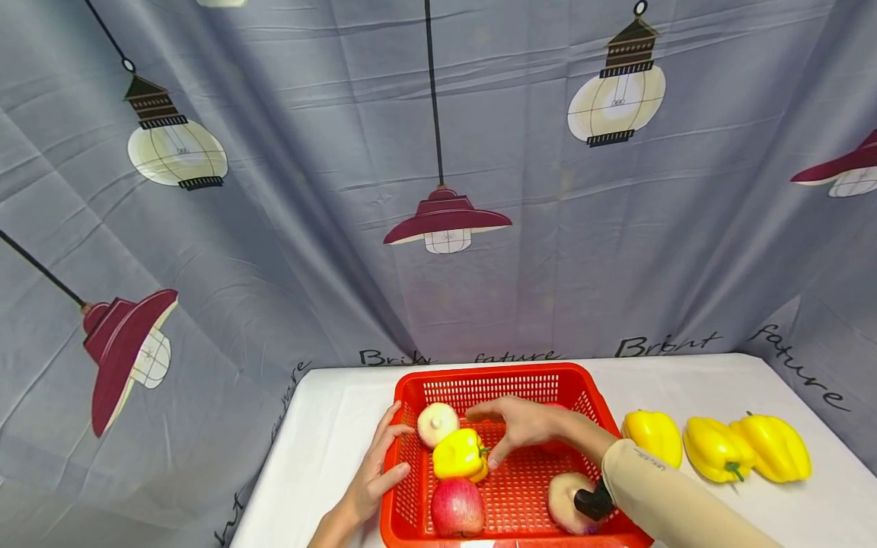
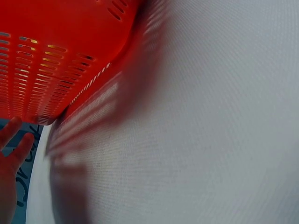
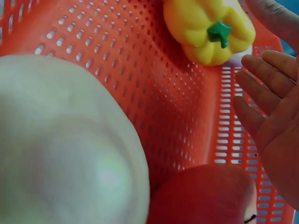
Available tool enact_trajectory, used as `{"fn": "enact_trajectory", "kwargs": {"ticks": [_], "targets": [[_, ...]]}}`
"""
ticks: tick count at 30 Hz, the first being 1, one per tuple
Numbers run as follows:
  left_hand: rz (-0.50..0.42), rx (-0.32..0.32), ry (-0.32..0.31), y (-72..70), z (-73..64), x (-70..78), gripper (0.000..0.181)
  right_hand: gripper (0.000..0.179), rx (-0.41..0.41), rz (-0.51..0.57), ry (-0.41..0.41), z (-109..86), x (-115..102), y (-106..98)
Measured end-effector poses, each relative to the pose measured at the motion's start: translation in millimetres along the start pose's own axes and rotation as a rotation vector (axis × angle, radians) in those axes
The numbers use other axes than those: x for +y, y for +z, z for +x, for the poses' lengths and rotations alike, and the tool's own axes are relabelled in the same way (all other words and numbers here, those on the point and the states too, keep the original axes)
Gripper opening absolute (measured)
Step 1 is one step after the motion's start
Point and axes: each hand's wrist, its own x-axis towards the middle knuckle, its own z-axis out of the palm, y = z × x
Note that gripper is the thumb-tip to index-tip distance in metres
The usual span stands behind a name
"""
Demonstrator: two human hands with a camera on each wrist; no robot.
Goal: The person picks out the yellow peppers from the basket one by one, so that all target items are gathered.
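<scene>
My right hand (image 1: 524,426) reaches into the red plastic basket (image 1: 393,502), its fingers spread and holding nothing. Just left of its thumb lies a yellow bell pepper (image 1: 455,454) with a green stem. In the right wrist view, the fingers are extended beside this pepper (image 3: 201,28). My left hand (image 1: 373,464) is at the basket's left side, fingertips right at the rim; the left wrist view shows its fingers (image 2: 21,149) apart near the basket wall (image 2: 56,60). Around the pepper sit a pale round vegetable (image 1: 437,425) and a red apple (image 1: 457,508).
Another pale round vegetable (image 1: 569,502) lies at the basket's near right, partly behind a black wrist strap. A second red apple (image 3: 205,196) is mostly hidden by the right arm in the head view. Several yellow peppers (image 1: 653,438) lie on the white table (image 1: 322,426) right of the basket.
</scene>
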Motion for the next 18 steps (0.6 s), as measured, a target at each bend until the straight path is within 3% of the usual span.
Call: {"fn": "enact_trajectory", "kwargs": {"ticks": [18], "targets": [[0.009,0.001,0.01,0.2,0.4,1.3,0.043,0.081,0.02,-0.043,-0.067,20.7,1.3,25.3]]}}
